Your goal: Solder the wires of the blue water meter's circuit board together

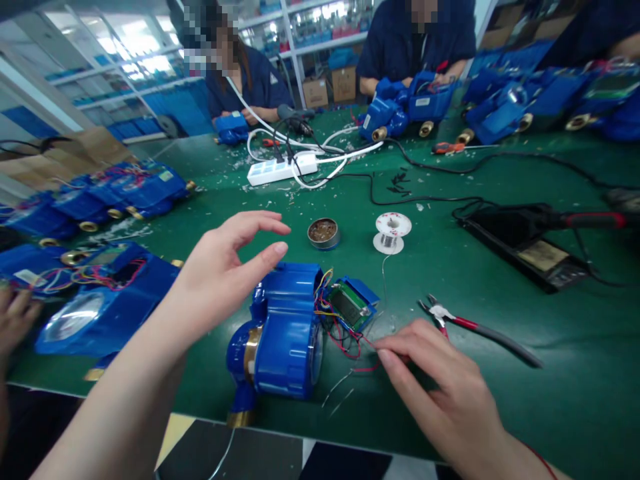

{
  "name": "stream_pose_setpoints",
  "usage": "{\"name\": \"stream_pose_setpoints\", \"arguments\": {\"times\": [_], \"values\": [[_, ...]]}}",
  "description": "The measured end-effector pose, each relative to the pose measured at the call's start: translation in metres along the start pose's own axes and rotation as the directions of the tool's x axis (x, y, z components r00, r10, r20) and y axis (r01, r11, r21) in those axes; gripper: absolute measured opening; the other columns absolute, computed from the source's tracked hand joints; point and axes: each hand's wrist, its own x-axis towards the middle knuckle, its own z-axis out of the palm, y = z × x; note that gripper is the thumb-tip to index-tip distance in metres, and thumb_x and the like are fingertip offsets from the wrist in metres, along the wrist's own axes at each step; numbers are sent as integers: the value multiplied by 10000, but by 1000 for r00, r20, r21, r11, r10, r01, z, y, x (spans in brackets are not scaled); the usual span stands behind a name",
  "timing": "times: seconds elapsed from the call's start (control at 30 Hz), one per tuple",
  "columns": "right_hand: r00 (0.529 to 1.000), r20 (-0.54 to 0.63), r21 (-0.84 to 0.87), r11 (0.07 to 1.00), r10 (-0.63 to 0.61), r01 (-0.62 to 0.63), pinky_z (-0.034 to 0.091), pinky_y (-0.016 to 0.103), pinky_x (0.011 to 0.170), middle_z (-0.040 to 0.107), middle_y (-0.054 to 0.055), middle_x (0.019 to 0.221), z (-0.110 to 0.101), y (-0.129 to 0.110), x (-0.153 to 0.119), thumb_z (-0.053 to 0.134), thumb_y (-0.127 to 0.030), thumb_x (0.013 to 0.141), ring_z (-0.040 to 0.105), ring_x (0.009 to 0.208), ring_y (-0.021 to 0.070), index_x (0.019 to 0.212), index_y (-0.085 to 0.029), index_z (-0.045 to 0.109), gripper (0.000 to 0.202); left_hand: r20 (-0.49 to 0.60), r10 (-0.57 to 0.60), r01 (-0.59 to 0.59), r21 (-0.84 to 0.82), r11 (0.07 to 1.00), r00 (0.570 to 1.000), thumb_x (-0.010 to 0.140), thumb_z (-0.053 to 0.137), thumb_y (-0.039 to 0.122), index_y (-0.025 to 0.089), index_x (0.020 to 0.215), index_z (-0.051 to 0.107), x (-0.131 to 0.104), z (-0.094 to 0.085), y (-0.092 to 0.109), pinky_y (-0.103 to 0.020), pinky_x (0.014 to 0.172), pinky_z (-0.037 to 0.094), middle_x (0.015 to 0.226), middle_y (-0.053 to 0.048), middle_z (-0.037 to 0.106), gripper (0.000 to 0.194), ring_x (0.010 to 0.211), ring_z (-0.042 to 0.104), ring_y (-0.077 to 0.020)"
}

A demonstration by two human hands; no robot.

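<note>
A blue water meter [287, 333] with brass fittings lies on its side on the green table. Out of its housing come thin coloured wires and a small circuit board with a display [349, 305]. My right hand [435, 380] pinches a red wire [367, 368] beside the board, thumb against forefinger. Above and left of the meter, my left hand [235, 257] hovers with thumb and fingers apart, holding nothing. Beyond the meter stand a round tin of brown paste [323, 233] and a spool of solder wire [391, 233]. Pliers with red and grey handles [475, 327] lie right of my right hand.
A black soldering iron stand [530, 250] sits at the right with its cable. A white power strip [283, 169] and cords cross the table's middle. More blue meters [115, 287] crowd the left. A co-worker's hand [17, 317] is at the left edge; other people sit opposite.
</note>
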Motion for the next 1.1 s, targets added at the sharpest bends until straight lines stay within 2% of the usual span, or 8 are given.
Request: {"name": "stream_pose_setpoints", "arguments": {"times": [0.13, 0.23, 0.37, 0.5, 0.63, 0.77, 0.87, 1.1], "values": [[977, 214, -35, 999, -27, 35, 445, 256, 714, 546, 29, 933, -12, 7, -7, 471, -72, 890, 512, 857, 132, 1041, -200, 553, 215, 177, -44, 26, 102, 994, 983, 784, 509, 484, 177, 1110, 613, 43, 7, -6, -323, 1001, 445, 1167, -39, 578, 460, 1086, 554, -155], [956, 293, -68, 996, -29, 51, 489, 283, 734, 546, 48, 1000, -7, 14, -12, 484, -64, 872, 516, 890, 160, 1038, -211, 556, 232, 338, -107, 27, 231, 973, 935, 853, 383, 476, 169, 1247, 514, 73, 14, -11, -304, 1042, 409, 1275, -53, 513, 516, 1152, 517, -144], [965, 239, -13, 993, -107, 114, 495, 252, 678, 587, 34, 924, 2, 25, -10, 468, -73, 910, 538, 809, 146, 945, -204, 583, 178, 492, -173, -2, 335, 942, 853, 863, 313, 552, 155, 1417, 339, 102, 25, -22, -316, 1102, 357, 1419, -90, 375, 682, 1292, 430, -181], [976, 145, 91, 985, -162, 150, 507, 200, 671, 627, 24, 896, 3, 32, -7, 481, -86, 921, 584, 788, 115, 969, -193, 607, 172, 578, -273, -14, 442, 897, 769, 603, 609, 667, 79, 1488, 195, 120, 44, -35, -377, 1083, 359, 1489, -191, 195, 1140, 1362, 320, -317], [989, 115, 185, 980, -97, 75, 517, 154, 716, 643, 29, 930, 2, 30, -7, 482, -38, 899, 620, 837, 91, 1000, -181, 634, 232, 634, -287, -36, 446, 894, 718, 443, 747, 558, 92, 1453, 238, 127, 69, -39, -336, 1016, 403, 1455, -197, 274, 1224, 1292, 399, -313], [997, 79, 264, 964, 1, -21, 505, 111, 749, 653, 17, 933, 1, 24, -5, 512, -18, 877, 633, 851, 65, 972, -182, 662, 242, 649, -221, -62, 384, 921, 728, 502, 734, 461, 111, 1311, 374, 128, 84, -39, -273, 941, 416, 1304, -142, 452, 952, 1139, 499, -226], [997, 48, 285, 956, 53, -65, 503, 103, 769, 666, 12, 924, 2, 22, -3, 528, -44, 885, 639, 856, 62, 940, -184, 678, 213, 643, -186, -61, 343, 937, 743, 516, 722, 481, 103, 1216, 423, 130, 81, -41, -261, 868, 420, 1180, -119, 521, 850, 1009, 531, -192], [1000, -5, 268, 963, 19, -17, 520, 132, 800, 694, 30, 931, 2, 20, -3, 573, -51, 864, 657, 869, 82, 922, -155, 705, 178, 429, -109, 13, 220, 975, 897, 580, 663, 613, 135, 1233, 396, 110, 23, -28, -299, 895, 437, 1141, -71, 522, 853, 985, 510, -150]]}}
